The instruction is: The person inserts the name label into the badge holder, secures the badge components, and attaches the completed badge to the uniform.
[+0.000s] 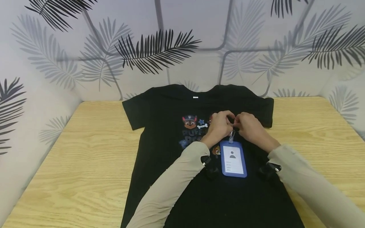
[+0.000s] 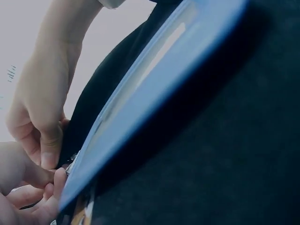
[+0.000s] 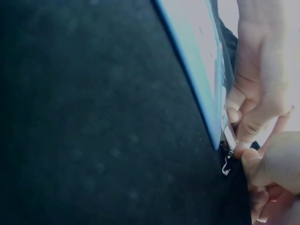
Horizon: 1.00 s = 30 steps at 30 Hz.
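Observation:
A black T-shirt (image 1: 168, 104) with cartoon print lies spread on the table. Over its chest lies a blue badge holder (image 1: 233, 160) with a white card, joined by a clear strap to a metal clip (image 3: 227, 165). At the top of the badge, my left hand (image 1: 219, 126) pinches the clip by its strap end. Close beside it, fingertips nearly meeting, my right hand (image 1: 251, 128) pinches a bit of the shirt's black fabric. The fingers hide part of the clip in the head view. In the left wrist view the badge holder (image 2: 140, 98) stands tilted over the cloth.
The wooden table (image 1: 85, 152) shows on both sides of the shirt. Behind it rises a pale cloth backdrop (image 1: 194, 63) with a leaf pattern. Dark wrist straps (image 1: 206, 160) sit over the beige sleeves.

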Each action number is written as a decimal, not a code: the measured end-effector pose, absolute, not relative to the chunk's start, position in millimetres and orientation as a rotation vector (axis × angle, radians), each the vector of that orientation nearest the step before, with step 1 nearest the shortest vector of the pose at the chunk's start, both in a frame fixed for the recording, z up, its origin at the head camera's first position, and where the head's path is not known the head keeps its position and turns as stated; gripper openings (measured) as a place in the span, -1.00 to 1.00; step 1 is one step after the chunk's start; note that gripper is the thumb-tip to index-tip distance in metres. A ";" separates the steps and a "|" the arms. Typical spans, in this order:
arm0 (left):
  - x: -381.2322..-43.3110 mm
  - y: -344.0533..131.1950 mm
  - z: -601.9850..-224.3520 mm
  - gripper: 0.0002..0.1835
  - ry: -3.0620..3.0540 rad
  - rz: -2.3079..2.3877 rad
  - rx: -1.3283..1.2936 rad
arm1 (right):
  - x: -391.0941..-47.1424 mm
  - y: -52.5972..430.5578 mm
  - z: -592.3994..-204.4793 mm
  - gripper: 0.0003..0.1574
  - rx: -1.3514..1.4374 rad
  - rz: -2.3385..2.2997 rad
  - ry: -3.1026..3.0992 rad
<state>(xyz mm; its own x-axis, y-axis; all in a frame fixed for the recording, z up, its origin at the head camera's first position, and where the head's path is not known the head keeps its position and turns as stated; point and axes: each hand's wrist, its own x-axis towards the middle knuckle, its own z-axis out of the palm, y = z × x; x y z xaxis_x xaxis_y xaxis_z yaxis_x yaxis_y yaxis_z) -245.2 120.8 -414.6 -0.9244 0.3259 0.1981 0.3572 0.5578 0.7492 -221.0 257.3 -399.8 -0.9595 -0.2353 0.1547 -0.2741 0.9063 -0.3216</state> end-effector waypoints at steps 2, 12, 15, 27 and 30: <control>-246.1 119.7 -414.8 -0.72 -2.748 -1.347 -0.628 | -220.5 257.4 -398.8 -0.90 0.408 0.531 -2.949; -260.4 105.0 -401.6 -0.55 -2.914 -1.013 -1.115 | -203.1 278.9 -401.7 -0.68 0.373 0.640 -2.856; -261.9 104.2 -399.3 -0.58 -2.884 -0.850 -1.180 | -195.0 278.9 -403.0 -0.61 0.361 0.590 -2.884; -258.6 111.1 -397.1 -0.82 -2.850 -0.453 -1.212 | -181.6 274.0 -407.3 -0.63 0.438 0.601 -2.880; -258.0 111.1 -399.4 -0.84 -2.846 -0.479 -1.172 | -181.1 275.3 -408.1 -0.60 0.462 0.585 -2.873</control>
